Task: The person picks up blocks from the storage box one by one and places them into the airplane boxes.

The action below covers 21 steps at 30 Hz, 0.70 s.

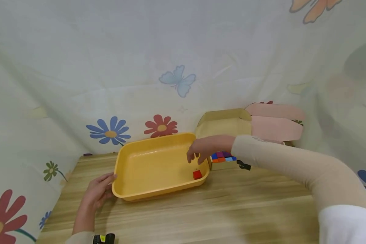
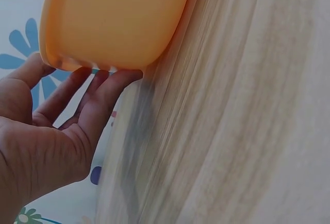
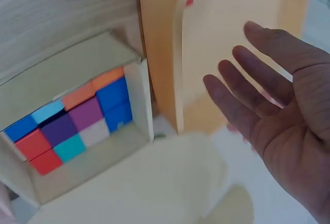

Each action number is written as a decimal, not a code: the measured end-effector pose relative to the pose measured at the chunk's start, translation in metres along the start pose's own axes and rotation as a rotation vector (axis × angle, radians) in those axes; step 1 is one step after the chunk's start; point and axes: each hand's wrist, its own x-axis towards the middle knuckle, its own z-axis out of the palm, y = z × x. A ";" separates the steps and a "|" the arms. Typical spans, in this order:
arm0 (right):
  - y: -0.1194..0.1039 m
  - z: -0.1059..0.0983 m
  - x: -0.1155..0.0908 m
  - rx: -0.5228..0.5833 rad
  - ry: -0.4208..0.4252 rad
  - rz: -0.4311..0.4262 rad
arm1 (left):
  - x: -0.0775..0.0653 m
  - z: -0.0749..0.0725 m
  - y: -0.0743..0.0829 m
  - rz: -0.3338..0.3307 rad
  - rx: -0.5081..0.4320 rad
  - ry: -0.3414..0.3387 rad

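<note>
A yellow tray (image 1: 158, 169) lies on the table, with a single red block (image 1: 197, 175) in its near right corner. At the tray's left end my left hand (image 1: 97, 189) grips the rim; in the left wrist view its thumb is at the rim and its fingertips (image 2: 131, 74) press the outer side. My right hand (image 1: 208, 147) hangs over the tray's right end, fingers spread and holding nothing in the right wrist view. Right beside the tray, a cardboard box (image 3: 67, 62) holds rows of colored blocks (image 3: 85, 113): blue, purple, orange, red, teal and white.
The cardboard box's lid (image 1: 224, 127) stands raised toward the back. A pink box (image 1: 274, 127) with its lid up is to the right, partly behind my right forearm. A flower-printed curtain (image 1: 140, 84) hangs behind the wood-grain table (image 1: 177, 220).
</note>
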 end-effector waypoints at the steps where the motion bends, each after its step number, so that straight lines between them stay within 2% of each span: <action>1: -0.001 0.002 0.008 -0.021 -0.032 -0.007 | 0.001 0.000 0.000 -0.005 -0.002 0.003; 8: -0.002 0.030 0.049 -0.151 -0.202 -0.036 | 0.001 -0.001 -0.003 -0.013 -0.005 -0.001; 12: -0.010 0.034 0.059 -0.153 -0.264 -0.035 | 0.000 -0.002 -0.004 -0.021 -0.003 -0.003; 18: -0.012 0.032 0.067 -0.081 -0.324 0.007 | 0.001 -0.001 -0.002 -0.017 0.000 -0.002; 21: -0.011 0.034 0.071 -0.107 -0.347 -0.019 | 0.003 -0.001 -0.003 -0.016 -0.023 -0.006</action>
